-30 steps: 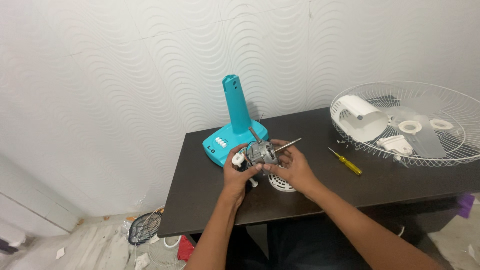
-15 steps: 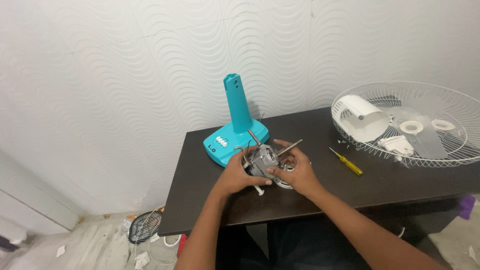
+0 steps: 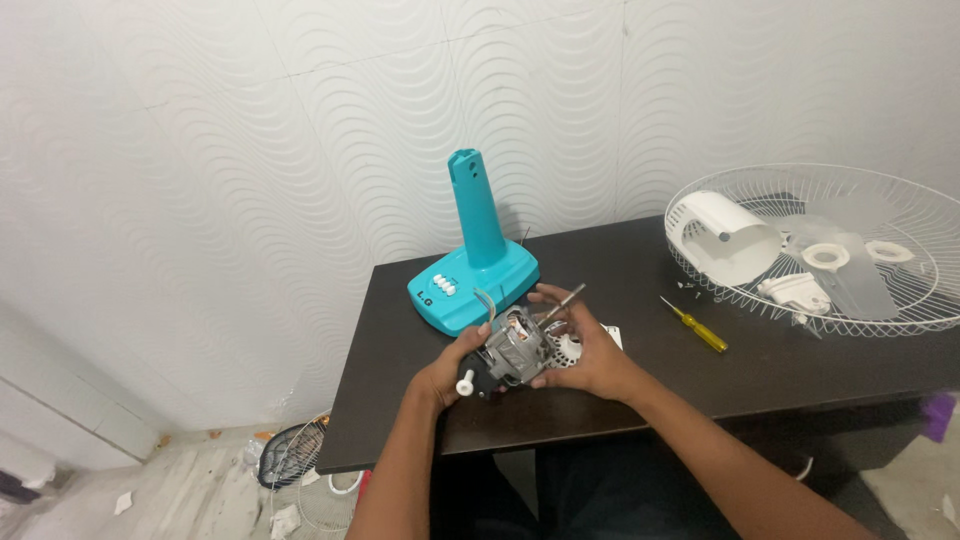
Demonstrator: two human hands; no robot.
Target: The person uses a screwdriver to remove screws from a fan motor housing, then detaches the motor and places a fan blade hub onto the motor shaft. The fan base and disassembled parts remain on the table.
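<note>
While both hands hold a small fan motor [image 3: 512, 352] just above the near edge of the desk [image 3: 640, 380], the rest of the room lies quiet around it. The left hand [image 3: 450, 375] is clenched around the motor's dark rear end, where a white knob sticks out, and the right hand [image 3: 590, 355] grasps its other side, fingers curled over the metal body near the thin shaft that points up and to the right. Under the right hand lies a white round part [image 3: 570, 350], partly hidden.

The desk is dark brown, matte, and pushed against a white wall [image 3: 250, 150] with a raised wavy pattern in large panels. Behind the motor, near the wall, stands a teal fan base [image 3: 475, 270] with an upright column and a row of white buttons. Right of the motor, well apart, a yellow-handled screwdriver [image 3: 697, 326] lies on the bare desk, with a few tiny screws just beyond it. Farther right, a white wire grille [image 3: 880, 190] rests on the desk's far corner, holding a white motor cover [image 3: 720, 240], clear blades and small white pieces.

Left of the motor and below the desk, the floor [image 3: 150, 480] is pale and littered with paper scraps; another wire grille [image 3: 290, 460] lies there by the desk leg.
</note>
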